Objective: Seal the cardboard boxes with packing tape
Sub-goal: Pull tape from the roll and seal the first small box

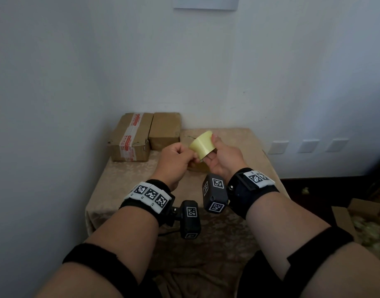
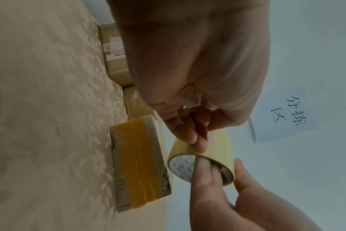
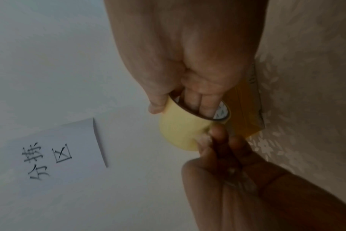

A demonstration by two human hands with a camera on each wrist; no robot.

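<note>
Two hands are meeting over the middle of the counter [image 1: 124, 196], which is wearing a beige floral cloth and standing in a corner of white walls. The right hand [image 1: 222, 157] is grasping the roll of packing tape [image 1: 203, 144]: two of its fingers [image 2: 201, 175] are hooked inside the core while the thumb is pressing on the pale yellow outer band, so the roll is hanging in the air above the cloth, not touching it. The left hand [image 1: 175, 163] is sitting just beside the roll on its left, with its fingers [image 2: 190, 134] curled and their tips pinching at the tape's outer surface; whether a free end is lifted cannot be told. Under the hands, a small box [image 2: 140, 162] is lying on the cloth, wrapped lengthwise in amber tape; the head view is hiding most of it. Farther back, toward the left rear corner, a long cardboard box [image 1: 131, 138] is lying flat with a strip of red-and-white printed tape running along its top, and a plain cardboard box [image 1: 165, 130] is standing touching its right side, against the wall. Farthest off, a sheet of paper [image 2: 282, 114] with handwritten characters is hanging on the wall.
</note>
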